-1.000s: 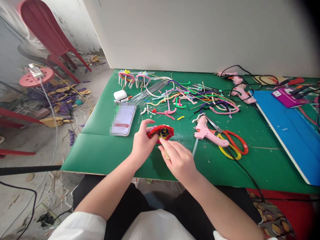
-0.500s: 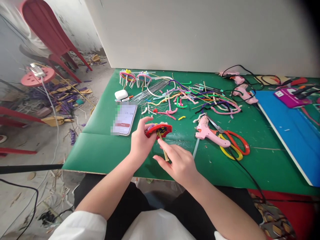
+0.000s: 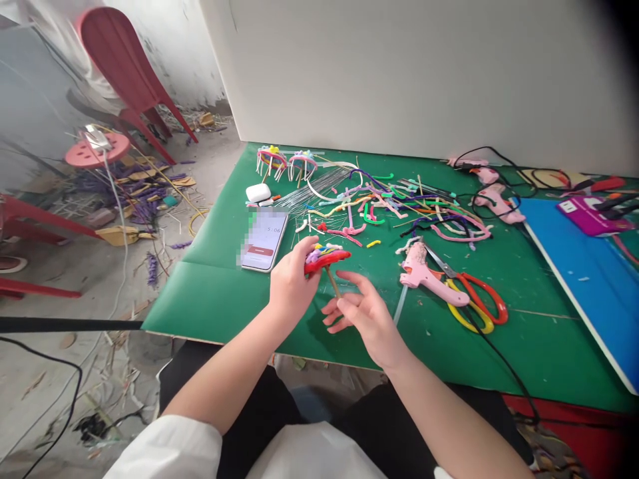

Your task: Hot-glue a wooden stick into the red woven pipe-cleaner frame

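Observation:
My left hand (image 3: 292, 283) grips the edge of a small pipe-cleaner ornament (image 3: 327, 262) between thumb and fingers. It has a red rim with purple, yellow and blue fuzzy bits on top, and it is tilted. A thin wooden stick (image 3: 333, 283) slants down from its underside. My right hand (image 3: 367, 316) has its thumb at the stick's lower end, the index finger raised clear and the other fingers curled beneath. To the right, on the green tabletop (image 3: 299, 336), lie a pink glue gun (image 3: 432, 276) and scissors (image 3: 472, 299) with red and yellow handles.
A phone (image 3: 264, 243) and a white earbud case (image 3: 258, 193) lie at the left. Behind are two finished-looking ornaments (image 3: 271, 161) and scattered pipe cleaners (image 3: 369, 213). A blue board (image 3: 584, 279) covers the right side. A red chair (image 3: 117, 56) stands beyond the table.
The ornament has tipped so more of its colourful top shows and less of its underside. My right hand has turned, its fingers spreading around the stick's lower end. The view has shifted slightly left.

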### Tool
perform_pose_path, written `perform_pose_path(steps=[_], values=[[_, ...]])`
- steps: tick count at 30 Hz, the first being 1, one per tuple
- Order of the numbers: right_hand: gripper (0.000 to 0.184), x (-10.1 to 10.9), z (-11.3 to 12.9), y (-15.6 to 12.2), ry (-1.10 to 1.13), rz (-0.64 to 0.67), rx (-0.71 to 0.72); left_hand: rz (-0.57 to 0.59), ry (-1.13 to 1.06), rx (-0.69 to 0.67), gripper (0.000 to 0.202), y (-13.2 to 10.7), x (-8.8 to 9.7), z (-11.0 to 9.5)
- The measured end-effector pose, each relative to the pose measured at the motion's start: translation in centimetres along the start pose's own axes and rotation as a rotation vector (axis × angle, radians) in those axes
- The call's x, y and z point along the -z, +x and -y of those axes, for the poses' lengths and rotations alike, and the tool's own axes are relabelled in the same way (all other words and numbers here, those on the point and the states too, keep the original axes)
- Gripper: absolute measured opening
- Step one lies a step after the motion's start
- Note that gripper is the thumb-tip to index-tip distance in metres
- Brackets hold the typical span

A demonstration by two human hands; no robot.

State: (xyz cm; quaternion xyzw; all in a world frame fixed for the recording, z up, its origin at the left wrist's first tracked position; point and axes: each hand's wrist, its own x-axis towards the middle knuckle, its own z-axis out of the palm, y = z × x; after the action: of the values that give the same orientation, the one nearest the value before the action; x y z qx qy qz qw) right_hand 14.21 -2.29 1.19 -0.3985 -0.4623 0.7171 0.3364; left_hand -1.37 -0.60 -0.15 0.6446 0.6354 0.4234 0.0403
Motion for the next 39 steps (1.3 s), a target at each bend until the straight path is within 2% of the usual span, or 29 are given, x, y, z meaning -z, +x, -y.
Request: perform_pose_path(steps=[4,11,14,18,23,28,34,39], values=[[0.055,0.2,-0.1,0.4,0.068,-0.011,-0.062,0.000,-0.007,0.024,0.047,0.1,-0.1,0.0],[0.056,1.1,0.3,0.2,0.123,0.020,-0.031,0.068,-0.267,0.282,0.044,0.9,0.2,-0.1],[0.053,1.4,0.4,0.2,0.099,0.005,-0.019,0.072,-0.340,0.327,0.043,1.1,0.1,0.0],[0.046,1.4,0.5,0.4,0.071,0.008,-0.095,0.069,-0.314,0.300,0.048,1.0,0.0,0.1],[0.047,0.9,0.6,0.7,0.135,0.005,-0.193,0.098,-0.260,0.216,0.051,0.6,-0.2,0.0],[0.042,1.0,0.9,0.5,0.184,0.005,-0.204,0.167,-0.280,0.196,0.055,0.7,-0.1,-0.1],[0.039,1.3,1.4,0.4,0.243,-0.014,-0.207,0.188,-0.297,0.172,0.058,0.9,0.0,-0.2],[0.038,1.4,1.6,0.4,0.250,-0.022,-0.171,0.182,-0.321,0.226,0.055,0.9,-0.2,0.0]])
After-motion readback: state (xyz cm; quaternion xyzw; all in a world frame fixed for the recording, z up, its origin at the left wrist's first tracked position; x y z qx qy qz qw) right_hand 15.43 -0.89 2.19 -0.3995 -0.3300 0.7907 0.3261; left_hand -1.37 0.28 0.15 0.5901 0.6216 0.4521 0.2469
